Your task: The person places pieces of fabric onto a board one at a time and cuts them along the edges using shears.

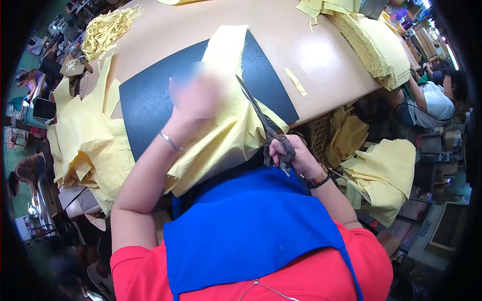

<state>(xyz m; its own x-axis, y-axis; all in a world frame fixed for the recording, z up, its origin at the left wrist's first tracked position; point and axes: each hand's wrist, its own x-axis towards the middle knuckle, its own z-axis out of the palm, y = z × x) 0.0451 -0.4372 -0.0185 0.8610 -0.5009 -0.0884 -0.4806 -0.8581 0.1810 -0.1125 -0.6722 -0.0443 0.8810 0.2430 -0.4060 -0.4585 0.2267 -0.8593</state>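
Note:
My right hand [293, 154] is closed around the dark, cloth-wrapped handles of a pair of scissors [258, 111]. The long blades point away from me and lie along the right edge of a yellow cloth [228, 50]. My left hand [198, 95] rests over the same cloth, left of the blades; blur hides its fingers. Under the cloth is a black cutting mat [148, 93]. The cloth's near part drapes in folds over the table edge toward my blue apron [251, 226].
A light table [321, 60] carries a heap of yellow scraps [108, 30] at the back left and a thick stack of yellow cloth [374, 47] at the right. More yellow cloth hangs at the left [88, 135] and lower right [384, 170]. Another person [432, 100] sits at the right.

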